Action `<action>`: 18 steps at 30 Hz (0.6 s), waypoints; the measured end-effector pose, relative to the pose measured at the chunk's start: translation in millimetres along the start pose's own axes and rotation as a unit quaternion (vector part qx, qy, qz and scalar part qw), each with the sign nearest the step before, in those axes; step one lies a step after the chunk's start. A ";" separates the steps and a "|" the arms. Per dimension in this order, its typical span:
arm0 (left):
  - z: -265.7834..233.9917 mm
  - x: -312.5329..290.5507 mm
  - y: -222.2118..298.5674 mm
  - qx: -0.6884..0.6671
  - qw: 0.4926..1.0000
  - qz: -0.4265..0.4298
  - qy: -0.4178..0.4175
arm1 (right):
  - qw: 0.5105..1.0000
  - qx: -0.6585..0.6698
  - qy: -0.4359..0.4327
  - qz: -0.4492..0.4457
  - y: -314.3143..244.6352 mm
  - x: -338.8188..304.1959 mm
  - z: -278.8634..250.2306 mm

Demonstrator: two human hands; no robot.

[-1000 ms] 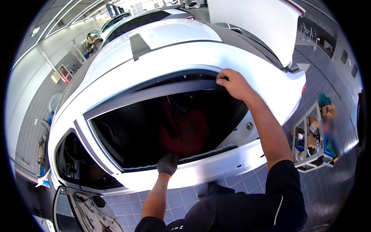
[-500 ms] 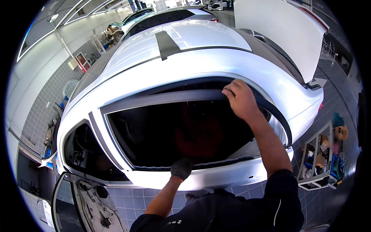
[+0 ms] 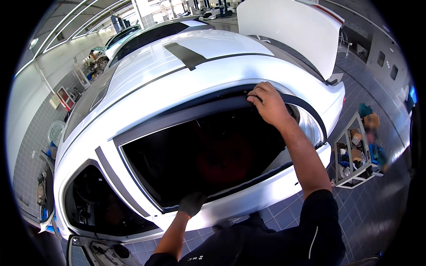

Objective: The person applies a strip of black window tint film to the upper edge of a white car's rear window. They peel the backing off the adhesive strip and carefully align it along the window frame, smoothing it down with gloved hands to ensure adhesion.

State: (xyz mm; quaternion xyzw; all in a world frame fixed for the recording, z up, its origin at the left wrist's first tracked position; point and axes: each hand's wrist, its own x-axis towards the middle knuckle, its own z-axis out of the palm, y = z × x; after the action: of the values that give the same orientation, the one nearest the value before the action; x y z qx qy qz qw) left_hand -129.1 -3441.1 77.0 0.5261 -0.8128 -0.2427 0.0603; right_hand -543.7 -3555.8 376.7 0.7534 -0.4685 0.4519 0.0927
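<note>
A white car (image 3: 213, 44) stands side-on before me, its rear door (image 3: 248, 199) slightly apart from the roof edge at the top. My right hand (image 3: 267, 103), bare, is closed on the dark upper window frame (image 3: 186, 111) of that door, thumb on the near side. My left hand (image 3: 192, 204), in a dark grey glove, is at the lower edge of the window opening, near its front corner. Its fingers are lost against the dark opening. A black curved strip (image 3: 310, 108) runs round the rear of the door opening, behind my right wrist.
At the lower left an opened front door (image 3: 100, 252) juts out. The trunk lid (image 3: 288, 35) is raised at the far right. A metal cart (image 3: 355, 153) with boxes and bags stands right of the car. Dark tape (image 3: 185, 54) lies across the roof.
My view has shifted, and the car appears lower and further left. My right hand keeps its hold on the frame; my left hand remains at the lower window edge, nearer the front corner.
</note>
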 end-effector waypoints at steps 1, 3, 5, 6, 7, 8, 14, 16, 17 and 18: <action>-5.1 -5.4 -9.2 -0.005 1.000 -0.001 0.000 | 1.000 0.000 0.002 0.005 -2.1 1.5 0.5; -10.4 -18.1 -21.3 -0.016 1.000 -0.010 0.004 | 1.000 0.010 0.003 0.019 -4.8 1.7 4.6; -15.6 -25.5 -27.3 -0.027 0.999 -0.017 0.017 | 1.000 0.004 -0.020 0.016 -2.8 3.4 5.3; -18.5 -27.4 -27.8 -0.031 0.999 -0.023 0.018 | 0.999 0.002 -0.030 0.015 -1.4 6.0 4.5; -20.4 -27.3 -26.2 -0.036 0.999 -0.029 0.018 | 0.997 0.014 -0.061 0.035 0.3 12.1 1.9; -20.5 -28.5 -25.1 -0.041 0.998 -0.037 0.015 | 0.994 0.027 -0.093 0.057 2.9 18.1 -1.1; -13.6 -28.0 -29.7 -0.005 0.999 -0.036 0.021 | 0.952 0.076 -0.244 0.171 16.3 49.4 -6.5; -12.5 -23.8 -28.2 0.049 0.998 0.004 0.025 | 0.946 0.068 -0.263 0.177 20.7 53.1 -12.2; -9.4 -24.7 -29.6 0.075 0.997 0.020 0.028 | 0.942 0.067 -0.276 0.177 20.9 54.0 -11.7; -5.8 -26.0 -31.5 0.103 0.993 0.043 0.045 | 0.942 0.070 -0.273 0.183 19.2 54.4 -11.2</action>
State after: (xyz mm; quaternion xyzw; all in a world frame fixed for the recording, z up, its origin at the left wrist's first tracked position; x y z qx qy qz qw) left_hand -89.6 -3430.4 71.7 0.5044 -0.8518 -0.1316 0.0526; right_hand -557.2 -3593.8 419.5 0.7534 -0.5732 0.2699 -0.1760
